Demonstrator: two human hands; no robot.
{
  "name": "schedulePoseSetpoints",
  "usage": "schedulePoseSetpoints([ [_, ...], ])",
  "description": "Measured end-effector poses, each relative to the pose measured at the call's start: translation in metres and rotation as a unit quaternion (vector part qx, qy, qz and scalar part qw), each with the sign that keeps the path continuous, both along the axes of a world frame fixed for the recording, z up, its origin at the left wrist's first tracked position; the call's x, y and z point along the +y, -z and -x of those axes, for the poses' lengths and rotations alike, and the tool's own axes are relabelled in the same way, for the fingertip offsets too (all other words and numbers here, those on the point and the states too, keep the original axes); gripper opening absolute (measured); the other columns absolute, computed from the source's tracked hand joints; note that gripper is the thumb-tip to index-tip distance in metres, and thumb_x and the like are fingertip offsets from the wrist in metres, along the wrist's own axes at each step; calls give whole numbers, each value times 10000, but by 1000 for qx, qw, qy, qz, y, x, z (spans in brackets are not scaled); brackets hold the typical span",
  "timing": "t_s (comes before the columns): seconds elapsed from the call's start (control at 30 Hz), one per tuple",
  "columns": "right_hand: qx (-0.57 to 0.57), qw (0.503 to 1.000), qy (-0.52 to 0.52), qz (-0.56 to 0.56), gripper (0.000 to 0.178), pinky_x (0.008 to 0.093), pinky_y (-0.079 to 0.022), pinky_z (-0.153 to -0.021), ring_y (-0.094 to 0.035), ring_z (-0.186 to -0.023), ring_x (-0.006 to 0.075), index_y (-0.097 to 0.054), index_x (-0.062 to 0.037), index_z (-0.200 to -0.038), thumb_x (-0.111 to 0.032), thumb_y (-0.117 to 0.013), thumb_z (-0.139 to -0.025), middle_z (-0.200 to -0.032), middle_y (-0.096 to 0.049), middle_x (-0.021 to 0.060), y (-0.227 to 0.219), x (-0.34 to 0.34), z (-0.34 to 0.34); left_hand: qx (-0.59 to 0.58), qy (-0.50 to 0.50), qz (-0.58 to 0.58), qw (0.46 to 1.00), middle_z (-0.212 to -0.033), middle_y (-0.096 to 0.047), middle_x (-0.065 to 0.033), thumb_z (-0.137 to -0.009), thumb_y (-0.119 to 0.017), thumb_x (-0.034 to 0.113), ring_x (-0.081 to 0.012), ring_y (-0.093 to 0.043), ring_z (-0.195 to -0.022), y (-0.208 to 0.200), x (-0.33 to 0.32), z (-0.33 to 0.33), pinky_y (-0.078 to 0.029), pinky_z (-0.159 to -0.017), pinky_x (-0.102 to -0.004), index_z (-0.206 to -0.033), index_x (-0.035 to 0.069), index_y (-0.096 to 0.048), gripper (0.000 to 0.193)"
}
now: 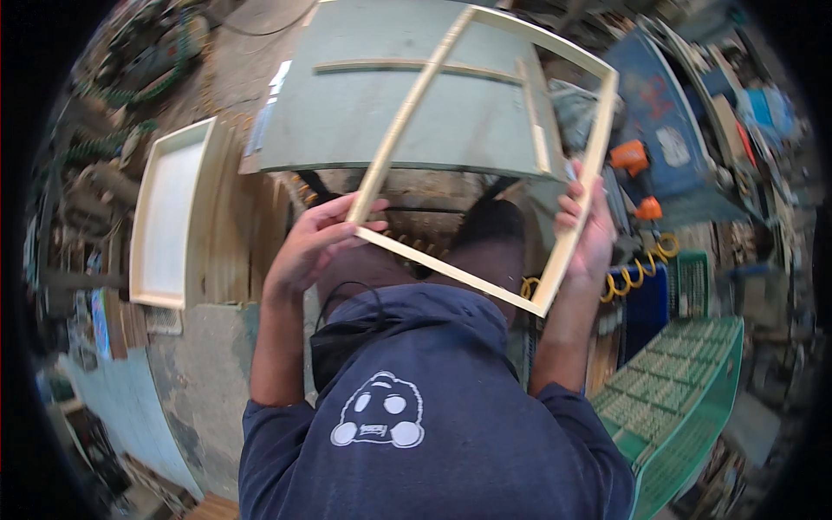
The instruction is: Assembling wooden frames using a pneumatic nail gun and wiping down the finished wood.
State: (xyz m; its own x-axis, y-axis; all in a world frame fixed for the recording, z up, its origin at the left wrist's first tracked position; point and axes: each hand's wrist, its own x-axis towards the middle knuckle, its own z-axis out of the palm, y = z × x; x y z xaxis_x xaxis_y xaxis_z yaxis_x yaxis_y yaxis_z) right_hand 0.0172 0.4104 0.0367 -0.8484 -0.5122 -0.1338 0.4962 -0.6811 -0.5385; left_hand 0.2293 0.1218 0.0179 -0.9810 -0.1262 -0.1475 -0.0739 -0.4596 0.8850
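pale wooden frame (485,147), empty, tilted, held aloft

Wooden frame (485,147): pale, unfinished yellow-tan. Worktable (364,121) behind the frame: dull grey-green, carrying 2 pale wood strips. Shallow tray (169,217), left of the frame: pale wood rim, whitish panel. Sweatshirt (433,407) below the frame: navy blue with a white cartoon print. Crate (685,390), lower right of the frame: green lattice. Coiled hose (637,269) beside the crate: yellow. Power tool (633,160), right of the frame: orange.
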Motion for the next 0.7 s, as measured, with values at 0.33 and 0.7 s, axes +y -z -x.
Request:
schedulePoseSetpoints([
  [0.33,63,995,-34,63,443,226,-550,-529,-550,-651,100,-320,-76,-1388,-289,-386,-1006,-916,-513,43,-15,4,-12,13,7,-120,993,-1294,-466,-278,-871,-540,58,-297,-588,-1088,25,8,20,-542,-886,-314,-1332,-150,-303,558],
  [0.7,313,917,-175,-177,696,246,-478,-525,-552,-601,136,-154,-164,-1487,-57,-534,-914,-858,-549,65,-68,-42,-68,79,-63,-11,995,-1414,-394,-170,-977,-428,388,-289,-394,-1299,-4,2,39,-362,-1040,-442,-1411,19,-307,582],
])
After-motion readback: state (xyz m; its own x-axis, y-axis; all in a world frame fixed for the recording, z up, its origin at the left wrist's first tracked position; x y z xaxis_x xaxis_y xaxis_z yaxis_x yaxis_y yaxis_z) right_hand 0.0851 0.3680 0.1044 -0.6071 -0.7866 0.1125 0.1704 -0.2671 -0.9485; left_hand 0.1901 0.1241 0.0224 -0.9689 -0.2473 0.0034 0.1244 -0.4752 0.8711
